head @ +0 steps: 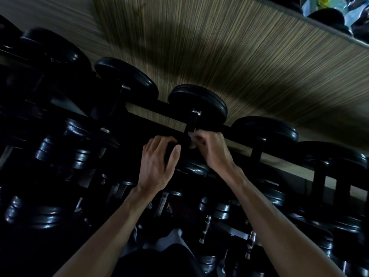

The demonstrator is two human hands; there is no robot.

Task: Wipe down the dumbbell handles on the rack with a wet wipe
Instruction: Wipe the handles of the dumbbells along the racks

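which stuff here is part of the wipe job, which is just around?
In the job:
- right hand, pinching the pale wipe against a handle
- dumbbell handle on the top row
- left hand, gripping that dumbbell's near head
- rack

Just around:
- striped wall
- mirror, top right
- lower-row dumbbells

glossy dumbbell heads (197,100) — perhaps rubber

Dumbbells (197,100) in tiered rows on the rack (235,128), wall (239,66) behind, both hands at a top-row handle (190,126).
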